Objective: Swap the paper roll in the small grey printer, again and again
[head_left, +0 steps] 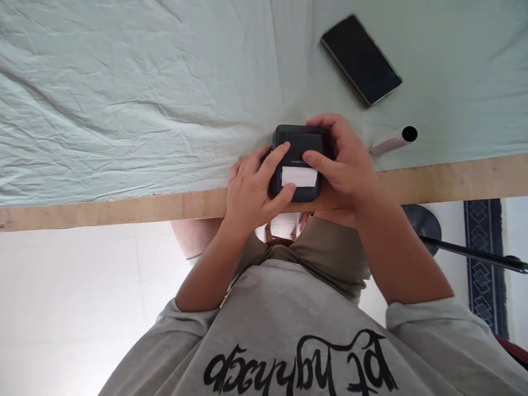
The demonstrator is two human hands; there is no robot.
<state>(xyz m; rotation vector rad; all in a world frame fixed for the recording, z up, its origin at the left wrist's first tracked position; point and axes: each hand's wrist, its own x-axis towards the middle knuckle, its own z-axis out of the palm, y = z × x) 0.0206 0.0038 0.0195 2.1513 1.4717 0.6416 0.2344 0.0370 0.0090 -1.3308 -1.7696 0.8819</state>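
Note:
A small black portable receipt printer (300,144) rests at the near edge of the cloth-covered table, with a strip of white paper (299,177) showing across its near part. My left hand (251,184) grips the printer's left side, its index finger lying on the top and its thumb beside the paper. From the right, my right hand (344,157) holds the same printer: the thumb lies on the lid and the fingers curl round the far right corner. The underside of the printer is hidden.
A black phone (362,60) in a clear case lies beyond my right hand. Closer, a white paper roll (391,144) with a dark round end stands or leans on the cloth. The wooden table edge (449,177) runs in front of my lap.

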